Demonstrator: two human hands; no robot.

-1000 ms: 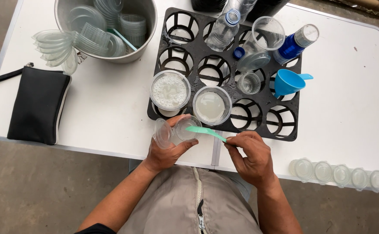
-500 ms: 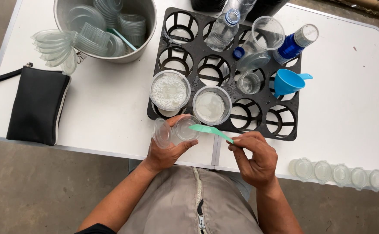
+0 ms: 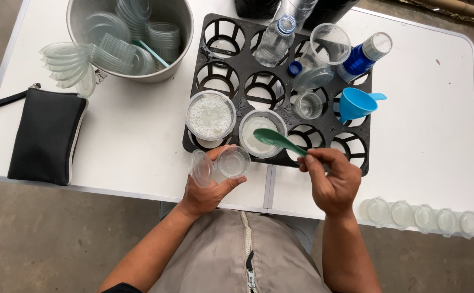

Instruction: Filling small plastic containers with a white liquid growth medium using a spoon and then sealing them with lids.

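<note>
While the left hand (image 3: 207, 192) curls its fingers around a small clear cup (image 3: 232, 161) with a hinged lid, holding it tilted over the near edge of the white counter (image 3: 123, 141), the right hand (image 3: 331, 182) pinches the handle of a green spoon (image 3: 277, 140), whose bowl sits over a round tub of pale liquid (image 3: 261, 133). That tub stands in a black slotted tray (image 3: 280, 81) just beside a tub of white powder (image 3: 211, 115). A blue funnel (image 3: 356, 103) rests farther right in the tray, a row of filled small cups (image 3: 421, 216) lines the counter's near right edge, and a black pouch (image 3: 44, 135) lies at the left.
</note>
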